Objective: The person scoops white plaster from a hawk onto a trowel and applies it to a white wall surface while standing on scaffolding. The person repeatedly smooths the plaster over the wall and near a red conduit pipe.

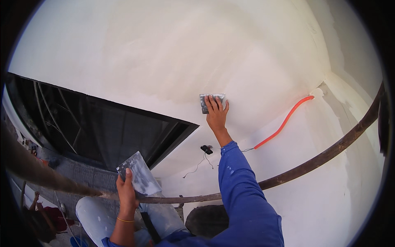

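My right hand (216,119) is pressed against the white plastered wall (164,49), fingers spread over a small flat plaster spreader (203,108). That spreader has a dark face and a white-smeared upper edge, and it lies against the wall. Lower left, my left hand (126,191) grips a wider flat putty blade (144,175) by its edge, thumb on top. White filler coats much of this blade, which is tilted and clear of the wall. The handles, if any, are hidden by my hands.
A rusty metal rail (317,164) curves across in front of me. An orange conduit (284,123) with wire sticks out at right; a black fitting (206,149) with loose wires hangs below my right hand. A dark-framed window opening (111,127) is left. Another person (39,220) is far below.
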A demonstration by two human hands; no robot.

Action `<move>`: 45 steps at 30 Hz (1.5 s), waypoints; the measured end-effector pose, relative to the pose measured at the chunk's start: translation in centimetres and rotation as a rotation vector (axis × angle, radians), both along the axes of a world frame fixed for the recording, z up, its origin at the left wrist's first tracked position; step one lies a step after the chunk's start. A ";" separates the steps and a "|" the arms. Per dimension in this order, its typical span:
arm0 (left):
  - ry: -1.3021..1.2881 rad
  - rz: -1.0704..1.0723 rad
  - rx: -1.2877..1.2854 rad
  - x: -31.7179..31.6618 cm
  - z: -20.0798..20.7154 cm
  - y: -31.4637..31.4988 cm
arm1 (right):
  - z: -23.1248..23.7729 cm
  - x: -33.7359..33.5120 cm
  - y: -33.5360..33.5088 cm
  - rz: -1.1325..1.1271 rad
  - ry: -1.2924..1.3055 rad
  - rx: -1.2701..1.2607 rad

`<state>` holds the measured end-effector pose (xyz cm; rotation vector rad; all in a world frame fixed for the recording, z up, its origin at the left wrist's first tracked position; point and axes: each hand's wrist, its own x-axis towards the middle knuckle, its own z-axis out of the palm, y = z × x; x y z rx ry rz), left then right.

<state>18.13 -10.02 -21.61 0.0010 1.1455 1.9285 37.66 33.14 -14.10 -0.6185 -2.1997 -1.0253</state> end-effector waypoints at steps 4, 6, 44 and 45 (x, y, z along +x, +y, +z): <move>-0.033 -0.032 0.029 0.0 0.6 -0.4 | -4.6 4.0 0.1 -0.062 -0.179 -0.005; -0.074 -0.035 0.094 -0.1 0.8 -0.5 | -5.3 5.3 -1.2 -0.078 -0.199 -0.030; -0.412 -0.333 0.346 -3.1 -0.9 0.0 | 18.4 -5.2 -4.8 0.012 0.210 -0.095; -0.409 -0.334 0.346 -3.1 -0.9 0.0 | 15.7 -5.1 -4.9 0.012 0.192 -0.131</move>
